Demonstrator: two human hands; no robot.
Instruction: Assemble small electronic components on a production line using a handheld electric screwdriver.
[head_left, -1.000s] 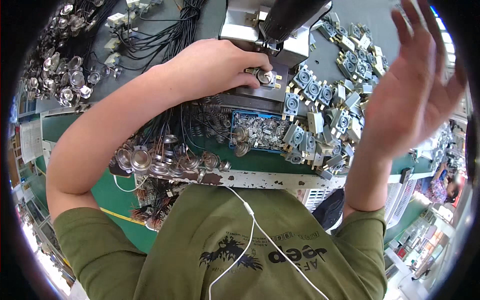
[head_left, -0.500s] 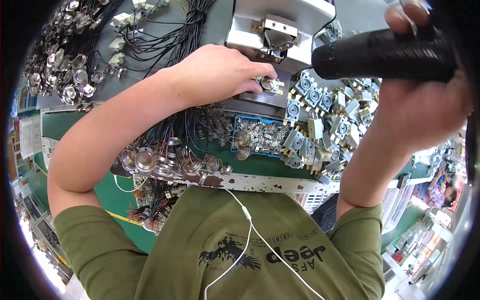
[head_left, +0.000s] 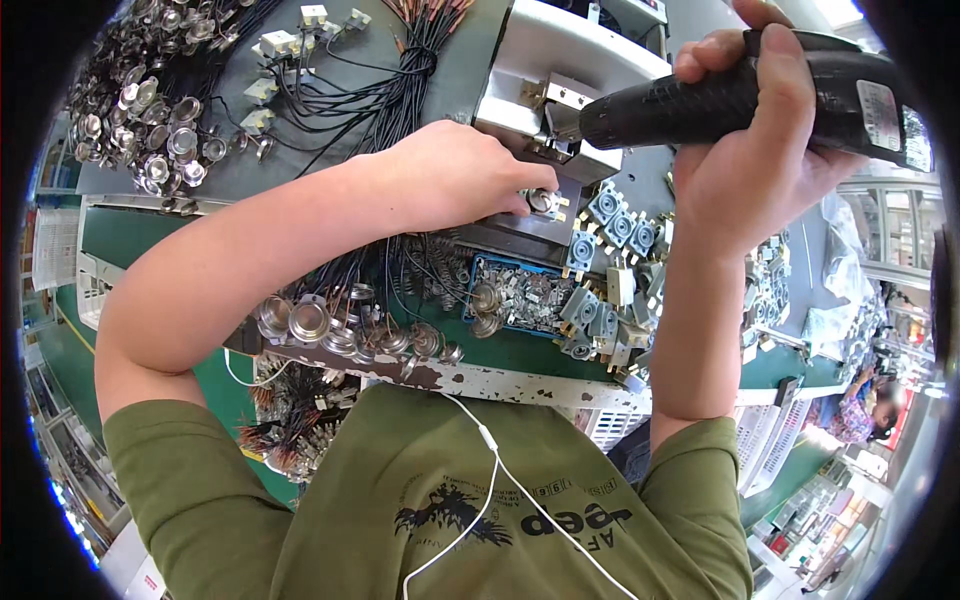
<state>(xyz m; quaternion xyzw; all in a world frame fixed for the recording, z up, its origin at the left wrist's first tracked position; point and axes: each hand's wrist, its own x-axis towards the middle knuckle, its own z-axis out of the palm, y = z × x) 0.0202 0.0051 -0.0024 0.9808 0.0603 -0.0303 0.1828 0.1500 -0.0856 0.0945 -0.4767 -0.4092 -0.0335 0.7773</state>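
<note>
Driver (head_left: 740, 95) now lower, nearer the jig — right hand (head_left: 760, 170) gripping it, left hand (head_left: 455, 180) pinching small part (head_left: 543, 201).

- The black power screwdriver (head_left: 740, 95) is showing a matt, slightly textured plastic body.
- The white fixture (head_left: 560, 60) is looking like smooth painted metal.
- The round caps (head_left: 310, 322) at the worktop's near edge are gleaming as polished metal.
- The worktop's front rail (head_left: 520, 385) is wearing chipped, rusting white paint.
- The olive shirt (head_left: 400, 500) is looking like soft matt cloth.

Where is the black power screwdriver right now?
In the head view, the black power screwdriver is at the upper right, held in the right hand, its tip pointing left at the white metal fixture, above the left hand.
</note>
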